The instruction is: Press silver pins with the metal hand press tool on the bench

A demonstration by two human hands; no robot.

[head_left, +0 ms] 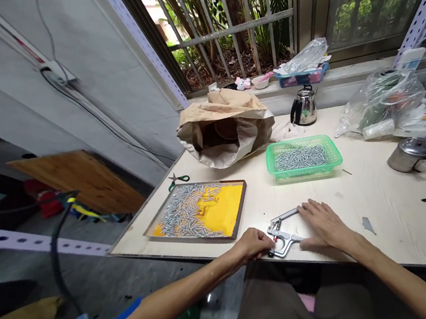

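Near the table's front edge lies a pair of silver hand pliers (286, 238) with a spring, a C-shaped jaw and a bit of red at the jaw; it looks like snap-fastener pliers. My right hand (325, 226) spans its spread handles, fingers over the upper one and thumb by the lower one. At the jaw, my left hand (254, 244) has its fingers pinched together; whatever small thing they hold is hidden. Just left of it is a shallow tray (240, 210) with a yellow bottom, strewn with small silver metal pieces (186, 213). Similar pieces (301, 158) fill a green plastic basket (335, 153).
An open brown paper bag (222, 113) stands behind the tray. Green-handled scissors (179, 178) lie at the table's left edge. Farther back are a metal kettle (306, 106), a lidded steel cup (412, 154) and plastic bags (385, 103). A grey scrap (368, 225) lies right of my right hand.
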